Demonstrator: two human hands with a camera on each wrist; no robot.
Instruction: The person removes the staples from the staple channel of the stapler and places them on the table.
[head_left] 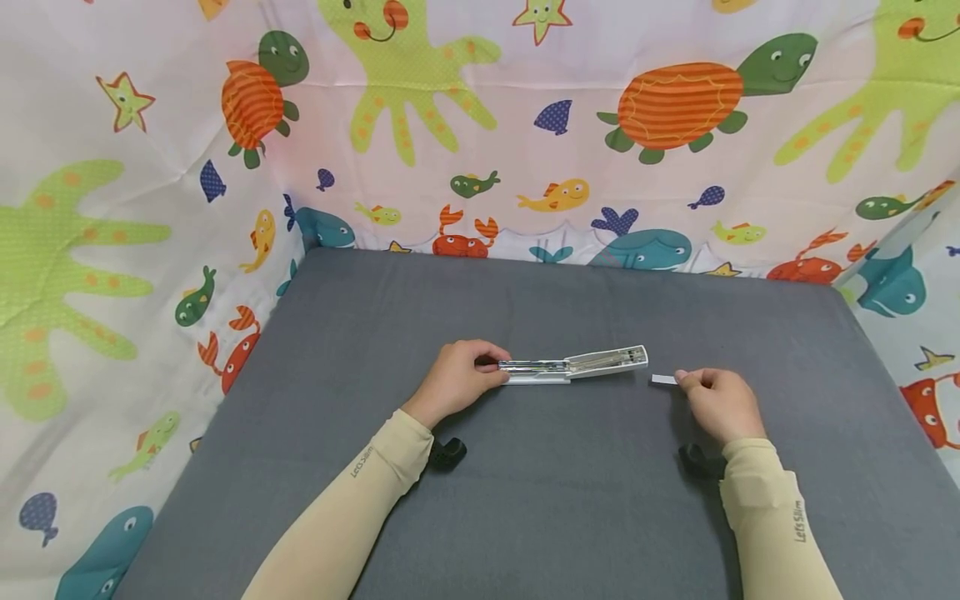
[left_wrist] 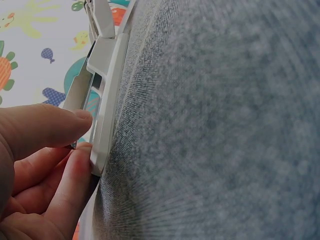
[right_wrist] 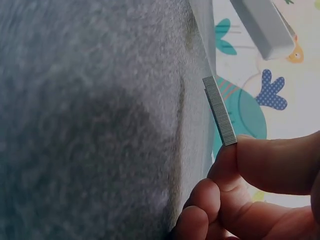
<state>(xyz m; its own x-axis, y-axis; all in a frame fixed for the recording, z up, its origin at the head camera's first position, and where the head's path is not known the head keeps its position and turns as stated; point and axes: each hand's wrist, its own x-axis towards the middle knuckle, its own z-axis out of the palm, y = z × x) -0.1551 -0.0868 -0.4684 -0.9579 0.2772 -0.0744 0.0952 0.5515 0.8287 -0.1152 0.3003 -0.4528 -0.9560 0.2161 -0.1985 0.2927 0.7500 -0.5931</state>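
A white stapler (head_left: 536,381) lies opened out on the grey table, its top cover (head_left: 607,361) swung back to the right and its metal magazine exposed. My left hand (head_left: 461,379) grips the stapler's left end between thumb and fingers; in the left wrist view the thumb (left_wrist: 60,125) lies along the magazine side. To the right of the cover, apart from it, my right hand (head_left: 722,404) pinches a short strip of staples (head_left: 663,380) by one end. In the right wrist view the strip (right_wrist: 220,111) points away from thumb and fingertip, above the cloth.
Grey cloth (head_left: 555,517) covers the table. Behind and at both sides hangs a white curtain (head_left: 450,67) printed with sea animals. Dark curved pieces of the wrist gear (head_left: 448,454) show beneath each wrist.
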